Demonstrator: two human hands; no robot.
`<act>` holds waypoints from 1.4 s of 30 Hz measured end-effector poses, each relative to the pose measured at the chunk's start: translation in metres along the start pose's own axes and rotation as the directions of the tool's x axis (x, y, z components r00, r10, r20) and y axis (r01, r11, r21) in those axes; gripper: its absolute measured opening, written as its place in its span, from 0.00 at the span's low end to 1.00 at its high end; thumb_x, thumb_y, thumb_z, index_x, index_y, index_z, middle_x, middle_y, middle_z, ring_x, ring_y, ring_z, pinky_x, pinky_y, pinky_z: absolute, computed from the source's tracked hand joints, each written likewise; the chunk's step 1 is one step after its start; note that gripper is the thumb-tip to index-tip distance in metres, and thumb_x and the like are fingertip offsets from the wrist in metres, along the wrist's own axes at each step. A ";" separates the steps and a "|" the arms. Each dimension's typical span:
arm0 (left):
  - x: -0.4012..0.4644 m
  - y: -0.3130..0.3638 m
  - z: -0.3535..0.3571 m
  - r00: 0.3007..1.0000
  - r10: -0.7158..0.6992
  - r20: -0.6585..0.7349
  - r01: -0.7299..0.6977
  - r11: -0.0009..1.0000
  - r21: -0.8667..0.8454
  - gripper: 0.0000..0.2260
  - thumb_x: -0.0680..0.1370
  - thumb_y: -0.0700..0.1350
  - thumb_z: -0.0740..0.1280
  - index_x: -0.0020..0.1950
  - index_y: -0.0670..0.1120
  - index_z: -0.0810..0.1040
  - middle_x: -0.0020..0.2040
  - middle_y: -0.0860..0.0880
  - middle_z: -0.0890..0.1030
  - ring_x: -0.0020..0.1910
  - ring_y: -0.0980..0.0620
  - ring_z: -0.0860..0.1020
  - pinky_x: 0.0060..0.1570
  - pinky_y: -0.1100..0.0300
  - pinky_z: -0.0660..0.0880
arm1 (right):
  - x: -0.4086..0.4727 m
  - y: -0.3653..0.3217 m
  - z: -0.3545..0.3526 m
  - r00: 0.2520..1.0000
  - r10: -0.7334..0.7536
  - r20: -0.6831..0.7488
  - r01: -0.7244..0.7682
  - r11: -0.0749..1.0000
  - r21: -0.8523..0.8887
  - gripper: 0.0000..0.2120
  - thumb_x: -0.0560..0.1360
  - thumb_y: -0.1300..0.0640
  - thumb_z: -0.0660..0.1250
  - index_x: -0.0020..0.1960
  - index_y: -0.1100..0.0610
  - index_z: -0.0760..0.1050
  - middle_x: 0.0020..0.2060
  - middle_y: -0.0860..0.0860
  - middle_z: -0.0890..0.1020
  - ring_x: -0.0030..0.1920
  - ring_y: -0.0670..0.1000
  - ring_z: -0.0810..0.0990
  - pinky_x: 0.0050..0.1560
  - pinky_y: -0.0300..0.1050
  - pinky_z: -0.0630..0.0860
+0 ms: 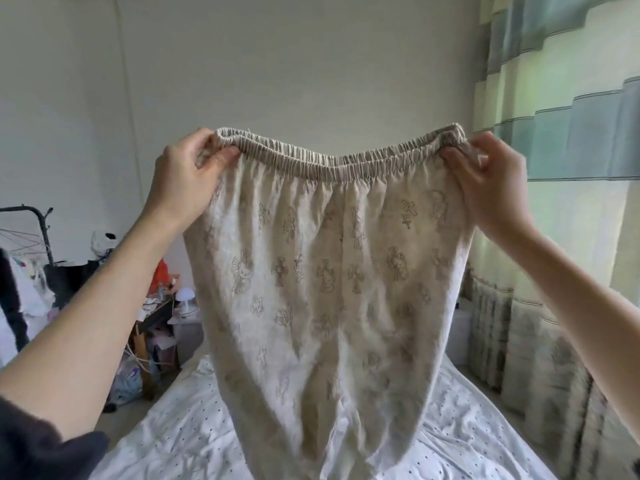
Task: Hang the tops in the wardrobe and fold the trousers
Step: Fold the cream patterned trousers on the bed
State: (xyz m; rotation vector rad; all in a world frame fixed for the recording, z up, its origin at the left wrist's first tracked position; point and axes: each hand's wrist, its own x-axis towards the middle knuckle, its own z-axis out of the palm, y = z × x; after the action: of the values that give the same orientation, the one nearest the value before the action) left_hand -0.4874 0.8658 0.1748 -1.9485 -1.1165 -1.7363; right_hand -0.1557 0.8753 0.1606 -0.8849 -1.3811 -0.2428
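Note:
A pair of beige trousers [329, 289] with a printed cross-and-figure pattern hangs in the air in front of me, held up by its elastic waistband. My left hand [187, 181] grips the waistband's left end with fingers curled round the cloth. At the right end, my right hand [491, 181] pinches the waistband the same way. The waistband sags a little in the middle between the hands. The legs hang straight down over the bed, and their lower ends run out of view at the bottom edge.
A bed with a white dotted sheet [166, 434] lies below. A cluttered side table [156, 317] and a black clothes rack [38, 233] with garments stand at the left. Striped curtains [554, 168] cover the right side. A plain wall is behind.

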 end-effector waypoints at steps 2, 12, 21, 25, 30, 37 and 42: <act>0.001 0.013 -0.014 1.000 0.007 -0.006 -0.007 1.000 -0.021 0.07 0.79 0.47 0.64 0.48 0.44 0.75 0.39 0.51 0.76 0.36 0.62 0.72 0.38 0.66 0.66 | 0.004 -0.025 -0.015 1.000 -0.001 -0.010 0.001 0.999 0.037 0.13 0.76 0.52 0.67 0.50 0.63 0.76 0.35 0.45 0.77 0.34 0.36 0.77 0.33 0.30 0.68; -0.019 0.012 -0.013 0.994 -0.072 0.087 0.074 0.997 -0.022 0.11 0.78 0.47 0.66 0.50 0.40 0.79 0.41 0.48 0.79 0.41 0.57 0.74 0.39 0.62 0.65 | -0.004 -0.035 -0.023 0.999 0.042 0.024 -0.040 0.996 -0.076 0.14 0.74 0.49 0.68 0.51 0.60 0.78 0.41 0.49 0.78 0.41 0.49 0.75 0.44 0.45 0.72; -0.062 -0.088 0.083 0.911 -0.287 0.297 0.253 0.956 0.149 0.06 0.78 0.49 0.65 0.41 0.54 0.73 0.42 0.47 0.74 0.39 0.51 0.70 0.42 0.61 0.63 | -0.047 0.097 0.074 0.920 0.261 0.293 -0.243 0.965 -0.096 0.11 0.74 0.53 0.69 0.47 0.62 0.78 0.38 0.52 0.78 0.40 0.51 0.74 0.38 0.40 0.65; -0.079 -0.156 0.155 0.854 -0.380 0.354 0.311 0.920 0.237 0.18 0.78 0.49 0.65 0.61 0.38 0.77 0.61 0.42 0.78 0.59 0.45 0.76 0.55 0.59 0.68 | -0.068 0.185 0.140 0.861 0.353 0.367 -0.321 0.936 -0.147 0.12 0.74 0.52 0.69 0.42 0.61 0.76 0.32 0.51 0.76 0.38 0.52 0.73 0.35 0.42 0.62; -0.117 -0.258 0.257 0.780 -0.478 0.403 0.370 0.873 0.318 0.17 0.77 0.51 0.66 0.59 0.40 0.79 0.55 0.42 0.81 0.54 0.44 0.78 0.50 0.55 0.71 | -0.110 0.305 0.232 0.773 0.479 0.416 -0.423 0.878 -0.225 0.12 0.74 0.52 0.69 0.43 0.62 0.78 0.39 0.58 0.81 0.40 0.54 0.76 0.38 0.45 0.67; -0.201 -0.384 0.396 0.661 -0.636 0.399 0.418 0.753 0.508 0.16 0.78 0.52 0.63 0.61 0.45 0.77 0.54 0.47 0.80 0.49 0.45 0.76 0.38 0.59 0.66 | -0.201 0.459 0.353 0.623 0.599 0.503 -0.469 0.801 -0.373 0.11 0.76 0.52 0.67 0.51 0.61 0.79 0.46 0.59 0.83 0.48 0.60 0.79 0.40 0.45 0.69; -0.282 -0.456 0.459 0.578 -0.727 0.372 0.409 0.652 0.639 0.19 0.78 0.55 0.63 0.64 0.46 0.76 0.56 0.41 0.81 0.50 0.41 0.78 0.42 0.56 0.69 | -0.283 0.545 0.403 0.509 0.669 0.542 -0.510 0.741 -0.437 0.11 0.76 0.53 0.66 0.51 0.62 0.79 0.46 0.61 0.82 0.48 0.61 0.79 0.39 0.43 0.64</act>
State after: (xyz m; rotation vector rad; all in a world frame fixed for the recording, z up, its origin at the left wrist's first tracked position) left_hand -0.4792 1.3753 -0.3128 -1.9223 -2.4172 -0.8089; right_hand -0.1760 1.4105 -0.3414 -1.7133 -1.6139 0.5451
